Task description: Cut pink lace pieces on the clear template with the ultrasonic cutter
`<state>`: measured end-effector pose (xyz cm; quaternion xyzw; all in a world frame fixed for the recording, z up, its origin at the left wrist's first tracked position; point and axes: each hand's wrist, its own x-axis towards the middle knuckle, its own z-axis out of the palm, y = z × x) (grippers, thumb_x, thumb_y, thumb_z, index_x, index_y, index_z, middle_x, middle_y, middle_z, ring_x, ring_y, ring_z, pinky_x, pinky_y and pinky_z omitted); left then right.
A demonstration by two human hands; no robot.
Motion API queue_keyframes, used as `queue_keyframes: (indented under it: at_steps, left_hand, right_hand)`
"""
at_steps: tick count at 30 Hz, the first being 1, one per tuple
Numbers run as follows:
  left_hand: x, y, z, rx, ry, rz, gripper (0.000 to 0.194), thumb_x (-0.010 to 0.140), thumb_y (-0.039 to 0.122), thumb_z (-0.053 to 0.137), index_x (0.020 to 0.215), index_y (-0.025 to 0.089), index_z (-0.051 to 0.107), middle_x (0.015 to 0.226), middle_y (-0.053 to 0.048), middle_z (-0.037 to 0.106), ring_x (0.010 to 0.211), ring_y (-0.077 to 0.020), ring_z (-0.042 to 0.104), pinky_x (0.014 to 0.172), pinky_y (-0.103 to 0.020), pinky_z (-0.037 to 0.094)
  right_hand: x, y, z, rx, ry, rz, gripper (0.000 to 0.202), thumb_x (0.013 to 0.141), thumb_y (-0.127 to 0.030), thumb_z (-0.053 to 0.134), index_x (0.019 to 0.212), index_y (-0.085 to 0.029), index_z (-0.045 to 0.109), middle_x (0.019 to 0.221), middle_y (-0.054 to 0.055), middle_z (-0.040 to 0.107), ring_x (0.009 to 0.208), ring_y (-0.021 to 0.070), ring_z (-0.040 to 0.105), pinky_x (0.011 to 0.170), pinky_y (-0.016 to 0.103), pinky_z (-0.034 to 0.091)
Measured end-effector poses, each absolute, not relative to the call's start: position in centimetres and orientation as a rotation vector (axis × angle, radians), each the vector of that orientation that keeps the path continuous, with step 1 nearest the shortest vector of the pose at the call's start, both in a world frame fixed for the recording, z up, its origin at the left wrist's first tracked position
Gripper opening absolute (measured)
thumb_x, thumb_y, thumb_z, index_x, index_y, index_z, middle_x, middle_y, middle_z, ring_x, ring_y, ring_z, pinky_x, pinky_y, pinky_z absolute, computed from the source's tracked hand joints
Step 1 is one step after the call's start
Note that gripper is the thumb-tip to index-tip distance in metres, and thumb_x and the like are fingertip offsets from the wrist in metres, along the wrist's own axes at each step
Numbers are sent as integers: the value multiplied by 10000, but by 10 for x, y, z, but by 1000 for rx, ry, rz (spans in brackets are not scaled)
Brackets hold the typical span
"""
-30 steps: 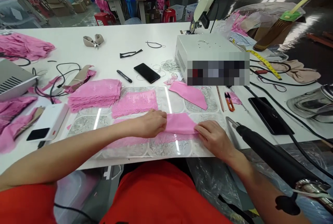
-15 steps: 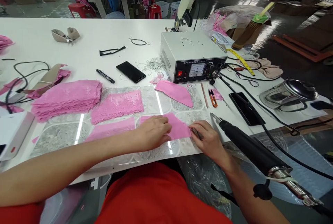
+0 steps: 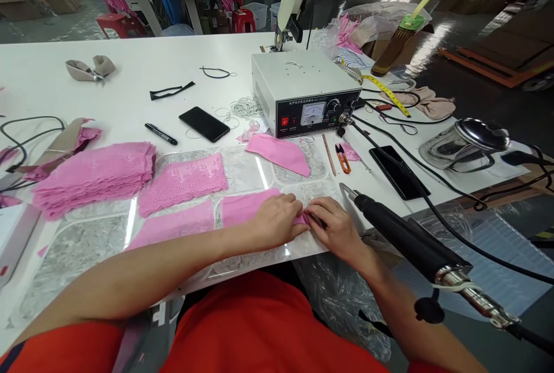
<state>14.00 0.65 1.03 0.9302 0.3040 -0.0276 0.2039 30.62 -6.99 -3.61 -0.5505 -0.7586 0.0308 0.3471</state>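
Observation:
A flat pink fabric piece (image 3: 244,206) lies on the clear-patterned mat (image 3: 95,237), partly covered by my left hand. My left hand (image 3: 279,217) is closed at the fabric's right end, fingers curled down onto it. Right beside it, my right hand (image 3: 333,226) pinches at the fabric's tip, almost touching the left fingertips. A small dark object shows between the right thumb and fingers; its kind is mostly hidden. More pink pieces lie about: a lace-edged one (image 3: 186,181), a plain one (image 3: 279,153) and a strip (image 3: 173,224) under my left forearm.
A stack of pink lace pieces (image 3: 95,176) sits at left. Behind are a phone (image 3: 204,123), a marker (image 3: 161,133) and a grey control box (image 3: 305,93). To the right are orange snips (image 3: 343,158), a black handheld tool (image 3: 411,237) on a cable, another phone (image 3: 400,172) and a lidded glass jug (image 3: 465,145).
My left hand has slid right along the fabric to meet my right hand, covering the fabric's right part. The whole view has shifted slightly.

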Motion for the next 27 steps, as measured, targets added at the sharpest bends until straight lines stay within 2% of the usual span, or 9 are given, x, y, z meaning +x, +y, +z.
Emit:
queue_keyframes:
  at_steps: [5, 14, 20, 27]
  left_hand:
    - [145, 9, 6, 2527, 859, -30, 168, 899, 319, 644, 855, 164, 693, 871, -63, 672, 835, -218, 648, 747, -309, 486]
    - [144, 10, 7, 2430, 867, 39, 185, 863, 137, 558, 773, 165, 716, 834, -42, 685, 756, -170, 629, 694, -253, 463]
    - [144, 11, 7, 2392, 873, 69, 194, 838, 114, 550, 750, 158, 717, 813, -43, 682, 702, -154, 607, 650, -238, 444]
    - [142, 10, 5, 2366, 850, 118, 215, 829, 88, 557, 802, 161, 757, 832, -45, 696, 734, -162, 628, 676, -242, 457]
  right_hand:
    - [307, -70, -35, -1419, -1967, 85, 138, 894, -161, 536, 891, -233, 653, 889, 52, 657, 863, 182, 631, 772, 349, 551]
    - [306, -71, -32, -1408, -1917, 106, 164, 886, -133, 525, 916, -231, 653, 924, 62, 653, 901, 187, 644, 779, 360, 574]
    - [309, -76, -29, -1443, -1852, 206, 125, 852, -150, 570, 864, -220, 674, 1081, 89, 660, 1054, 216, 623, 870, 380, 562]
    - [307, -75, -29, -1540, -1738, 365, 99, 838, -211, 616, 767, -230, 683, 1126, 86, 674, 1093, 239, 617, 909, 420, 544]
